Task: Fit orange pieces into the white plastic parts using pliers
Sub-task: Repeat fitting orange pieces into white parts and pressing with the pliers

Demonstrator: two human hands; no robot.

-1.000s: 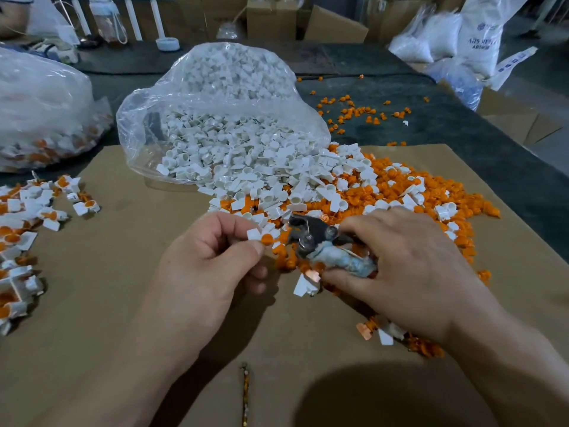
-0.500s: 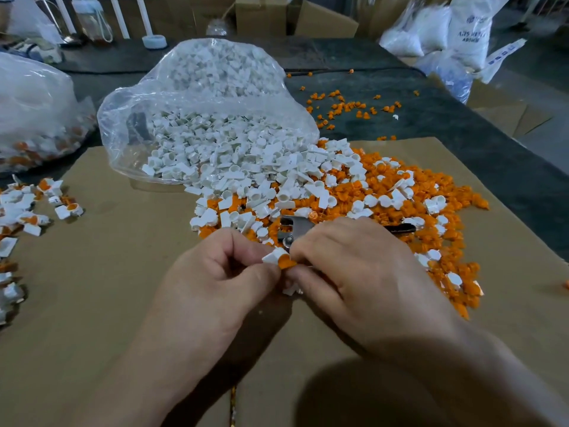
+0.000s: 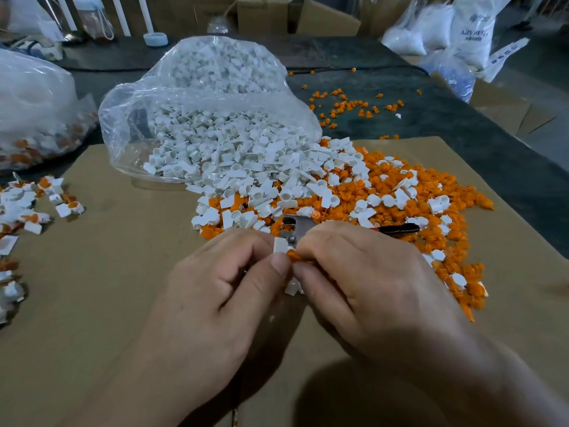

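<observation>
My left hand [image 3: 221, 291] pinches a small white plastic part [image 3: 280, 244] between thumb and fingers. My right hand [image 3: 363, 282] pinches an orange piece [image 3: 294, 256] and holds it against that white part. The pliers [image 3: 297, 231] lie on the pile just behind my hands, metal jaws to the left and a dark handle [image 3: 397, 228] sticking out to the right; neither hand holds them. A mixed heap of white parts [image 3: 271, 180] and orange pieces [image 3: 431, 208] covers the cardboard beyond.
A clear plastic bag [image 3: 197, 97] spills white parts at the back centre. Assembled white-and-orange parts [image 3: 27, 208] lie at the left edge, beside another filled bag [image 3: 37, 109]. Loose orange pieces [image 3: 348, 104] dot the dark table. The brown cardboard sheet [image 3: 101, 272] underlies everything.
My right hand has left the pliers, which now lie on the pile. It took an orange piece and brought it to the white part held in my left hand.
</observation>
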